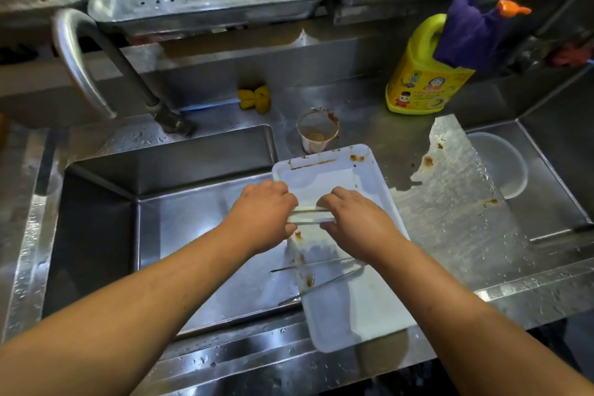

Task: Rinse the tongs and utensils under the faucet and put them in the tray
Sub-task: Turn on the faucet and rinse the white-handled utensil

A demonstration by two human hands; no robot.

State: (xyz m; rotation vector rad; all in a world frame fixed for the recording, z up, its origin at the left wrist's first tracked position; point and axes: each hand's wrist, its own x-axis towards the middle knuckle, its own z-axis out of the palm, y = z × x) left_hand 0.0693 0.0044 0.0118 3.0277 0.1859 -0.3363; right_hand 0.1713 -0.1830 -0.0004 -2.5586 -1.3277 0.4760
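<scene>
Steel and pale wood: slim utensils (308, 215) in one bundle, pinched at either end between left hand (262, 212) and right hand (356, 219), fingers curled round, just above white tray (353, 315). Tongs (324, 280) on nearer side of right hand, lying loose across tray's left rim, serrated tips overhanging sink (193, 235). Judged light, stiff, sauce-slick, prone to fanning apart; best gripped mid-length as a tight bundle. Tongs best taken by both arms squeezed together, joined end hidden under right forearm. Faucet (80, 51) well beyond left hand, no water seen running.

Both hands curled knuckles-up, left hand (263, 212), right hand (356, 219), forearms converging
</scene>
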